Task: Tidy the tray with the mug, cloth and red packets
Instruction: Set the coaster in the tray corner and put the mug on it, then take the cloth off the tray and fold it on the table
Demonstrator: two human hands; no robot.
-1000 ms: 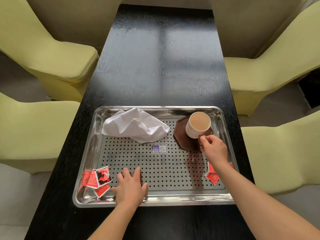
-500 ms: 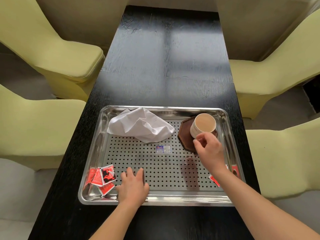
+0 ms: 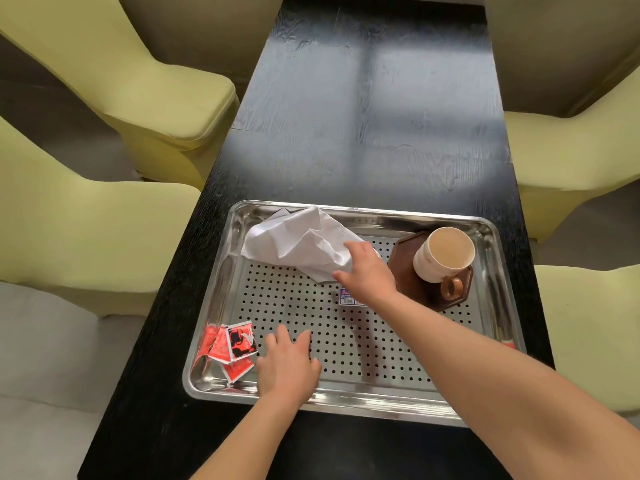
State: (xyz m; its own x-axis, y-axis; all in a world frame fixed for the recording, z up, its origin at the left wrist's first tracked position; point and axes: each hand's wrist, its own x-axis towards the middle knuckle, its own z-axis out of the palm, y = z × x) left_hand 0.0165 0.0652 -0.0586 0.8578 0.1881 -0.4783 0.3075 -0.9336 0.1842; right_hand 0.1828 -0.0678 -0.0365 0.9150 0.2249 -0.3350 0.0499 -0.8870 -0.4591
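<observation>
A perforated steel tray (image 3: 349, 408) lies on the black table (image 3: 374, 133). A crumpled white cloth (image 3: 298, 242) sits in its far left part. My right hand (image 3: 369, 273) rests on the cloth's right end, thumb under the edge and fingers curled over it. A cream mug (image 3: 445, 254) with a brown handle stands on a dark octagonal coaster (image 3: 407, 275) at the far right. Several red packets (image 3: 230, 348) lie in the near left corner. My left hand (image 3: 289, 367) lies flat beside them, holding nothing. A red sliver (image 3: 509, 344) shows past my right forearm.
Yellow-green chairs stand on both sides, such as the near left chair (image 3: 93, 237) and the far right chair (image 3: 571, 150). A small barcode sticker (image 3: 348, 300) is stuck mid-tray. The far half of the table holds nothing.
My right hand left the mug's handle and moved left onto the cloth. The mug stays on its coaster. My left hand has barely moved.
</observation>
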